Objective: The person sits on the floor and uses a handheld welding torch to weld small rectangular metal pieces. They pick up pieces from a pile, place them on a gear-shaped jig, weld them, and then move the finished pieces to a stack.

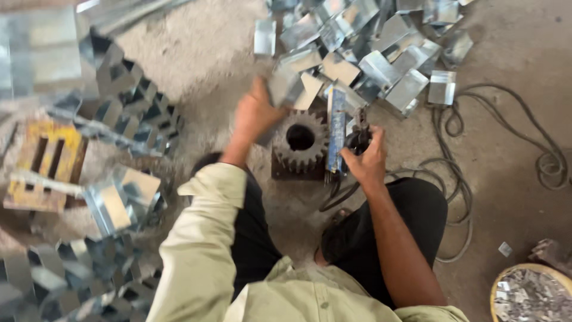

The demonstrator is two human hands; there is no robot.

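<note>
On our left lie bent metal brackets (pixel 128 113) that look finished, while a heap of flat plates (pixel 363 53) waits ahead, so we judge plenty remains. Our left hand (pixel 255 113) is raised, clamped on one plate (pixel 285 88) above the gear (pixel 300 141); our right hand (pixel 366 158) grips a dark tool (pixel 359 138)

A person in a pale yellow-green buttoned shirt (pixel 202 262), one sleeve long and loose, the other arm bare, with black trousers (pixel 381 232).
</note>
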